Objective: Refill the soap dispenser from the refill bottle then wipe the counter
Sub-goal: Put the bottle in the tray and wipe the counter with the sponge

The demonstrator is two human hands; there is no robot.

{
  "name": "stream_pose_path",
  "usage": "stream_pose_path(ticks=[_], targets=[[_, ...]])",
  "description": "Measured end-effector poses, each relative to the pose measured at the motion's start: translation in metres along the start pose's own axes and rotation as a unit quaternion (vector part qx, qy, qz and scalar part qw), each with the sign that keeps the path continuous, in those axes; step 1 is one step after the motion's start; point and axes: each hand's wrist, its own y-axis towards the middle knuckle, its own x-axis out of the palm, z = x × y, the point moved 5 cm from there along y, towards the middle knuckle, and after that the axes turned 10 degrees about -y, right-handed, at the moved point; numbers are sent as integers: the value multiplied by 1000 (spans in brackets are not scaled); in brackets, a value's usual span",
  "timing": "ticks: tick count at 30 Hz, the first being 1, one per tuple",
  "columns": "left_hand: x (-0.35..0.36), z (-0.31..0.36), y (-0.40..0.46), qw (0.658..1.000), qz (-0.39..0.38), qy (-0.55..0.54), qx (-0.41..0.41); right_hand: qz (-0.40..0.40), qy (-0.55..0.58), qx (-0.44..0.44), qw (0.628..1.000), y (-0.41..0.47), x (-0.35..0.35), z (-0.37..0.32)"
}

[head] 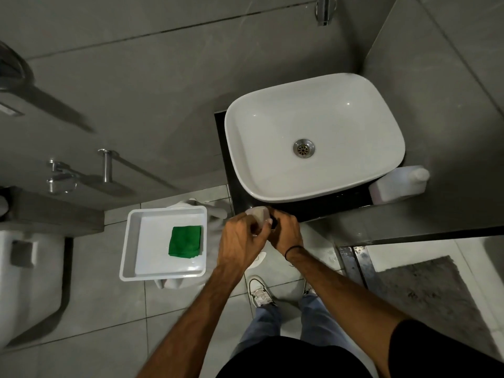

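My left hand (240,240) wraps around a pale translucent soap dispenser (257,214) held at the front left corner of the black counter (313,207). My right hand (285,231) grips its dark pump top (273,222), mostly hidden by my fingers. A white refill bottle (398,184) lies on its side on the counter at the right of the basin, cap on. A folded green cloth (185,242) lies in a white tray (131,246) to the left, apart from both hands.
A white vessel basin (313,137) fills most of the counter, with a chrome tap (324,9) on the wall above. A toilet (24,268) stands far left. A shower drain strip and grey mat (425,290) are on the floor at right.
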Motion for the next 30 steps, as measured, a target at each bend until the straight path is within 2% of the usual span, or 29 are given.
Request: stream_pose_path(ticks=[3,6,11,13,16,18,23,26,30], targets=[[-2,-8,-13,1000,-10,2,-29,-20,-51,-32,998,-5,-5,2],[2,-18,-33,998,-32,30,-51,-37,-83,-2,996,-10,-22,28],[35,-14,-54,987,-92,88,-98,-37,-61,59,996,-21,-79,96],[61,4,-54,985,-117,86,-89,2,-43,102,994,-24,-113,129],[108,42,-46,985,-151,63,-51,124,-18,158,980,-26,-170,173],[140,71,-32,985,-164,40,-31,172,1,176,969,-21,-202,192],[192,135,6,986,-167,-28,-1,225,57,135,963,12,-249,198],[207,160,24,986,-150,-69,2,193,42,124,972,26,-251,196],[212,179,36,989,-117,-95,-5,194,35,110,974,25,-256,200]])
